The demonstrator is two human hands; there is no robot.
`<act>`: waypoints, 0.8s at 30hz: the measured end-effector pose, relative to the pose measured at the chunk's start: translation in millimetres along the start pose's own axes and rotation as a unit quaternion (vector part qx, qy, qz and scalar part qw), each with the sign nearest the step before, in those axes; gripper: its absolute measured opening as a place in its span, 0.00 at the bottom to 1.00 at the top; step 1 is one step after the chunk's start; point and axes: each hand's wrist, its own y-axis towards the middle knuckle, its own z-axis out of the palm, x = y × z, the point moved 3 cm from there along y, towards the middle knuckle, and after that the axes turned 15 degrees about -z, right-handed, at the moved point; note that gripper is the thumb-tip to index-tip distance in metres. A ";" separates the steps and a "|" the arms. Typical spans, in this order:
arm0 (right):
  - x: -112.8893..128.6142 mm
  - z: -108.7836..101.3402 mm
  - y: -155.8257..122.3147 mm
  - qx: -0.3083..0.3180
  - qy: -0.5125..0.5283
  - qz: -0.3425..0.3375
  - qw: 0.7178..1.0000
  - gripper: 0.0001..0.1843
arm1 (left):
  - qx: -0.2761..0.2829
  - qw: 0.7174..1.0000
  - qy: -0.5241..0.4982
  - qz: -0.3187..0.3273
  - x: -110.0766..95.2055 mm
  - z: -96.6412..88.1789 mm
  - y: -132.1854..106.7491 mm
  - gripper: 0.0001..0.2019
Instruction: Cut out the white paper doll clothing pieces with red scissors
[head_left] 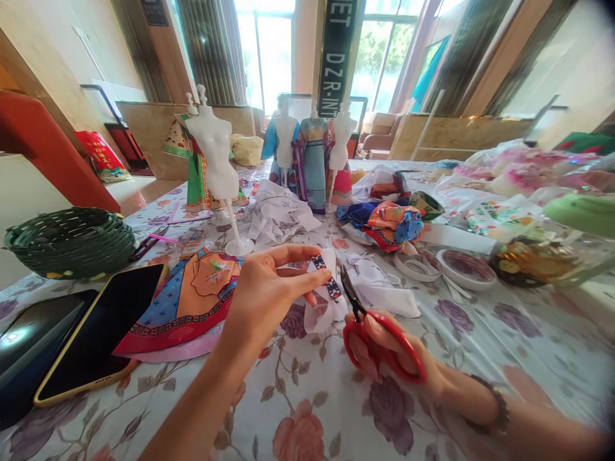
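My left hand (269, 291) pinches a small white paper piece (325, 288) printed with a dark patterned band, holding it above the flowered tablecloth (307, 410). My right hand (384, 352) grips red-handled scissors (369, 326), fingers through the loops. The dark blades point up at the right edge of the paper piece. A flat printed paper dress (187, 301) in orange, blue and red lies just left of my left hand. White paper offcuts (384, 291) lie behind the scissors.
A bare white doll mannequin (216, 160) stands behind my left hand; dressed mannequins (312, 153) stand farther back. Two phones (91, 333) lie at the left by a green woven basket (72, 240). Tape rolls (418, 266), coloured scraps (389, 224) and plastic bags (528, 179) crowd the right.
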 end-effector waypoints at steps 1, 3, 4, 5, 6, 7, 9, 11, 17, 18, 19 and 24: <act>-4.6 -1.3 0.0 -0.012 0.020 -0.008 1.000 0.32 | 0.001 1.000 0.002 -0.001 -0.4 0.1 -0.2 0.16; -9.0 -1.4 -0.3 -0.010 0.045 -0.007 0.999 0.32 | 0.012 1.000 0.003 -0.006 -1.5 0.9 -1.1 0.20; -8.9 -0.8 -0.6 -0.008 0.057 -0.005 0.998 0.31 | 0.019 1.000 0.003 -0.010 -2.2 1.5 -1.8 0.23; -7.9 0.1 -0.8 -0.003 0.065 -0.002 0.998 0.31 | 0.027 1.000 0.006 -0.013 -2.8 2.1 -2.6 0.25; -6.3 0.9 -0.9 0.002 0.070 -0.002 0.998 0.31 | 0.034 0.999 0.009 -0.016 -3.3 2.8 -3.4 0.27; -4.7 1.6 -1.0 0.007 0.071 -0.006 0.997 0.31 | 0.040 0.999 0.013 -0.018 -3.8 3.3 -4.2 0.29; -3.1 1.9 -1.1 0.012 0.067 -0.016 0.998 0.31 | 0.053 0.998 0.016 -0.017 -4.3 4.0 -5.3 0.32; -3.9 1.3 -1.4 0.019 0.064 -0.020 0.998 0.31 | 0.060 0.998 0.010 -0.010 -4.6 4.1 -5.8 0.33; -7.1 -0.6 -1.7 0.002 0.070 0.014 0.997 0.30 | 0.066 0.997 -0.022 -0.013 -5.4 3.8 -6.3 0.29; -6.9 -0.7 -1.6 -0.001 0.069 0.017 0.997 0.30 | 0.068 0.997 -0.022 -0.013 -5.6 4.1 -6.6 0.28; -6.4 -0.7 -1.4 -0.001 0.065 0.014 0.998 0.29 | 0.068 0.997 -0.023 -0.010 -5.9 4.2 -6.9 0.26; -5.0 -0.6 -0.8 0.010 0.056 -0.013 0.998 0.28 | 0.023 0.998 -0.031 0.051 -6.5 1.7 -6.1 0.16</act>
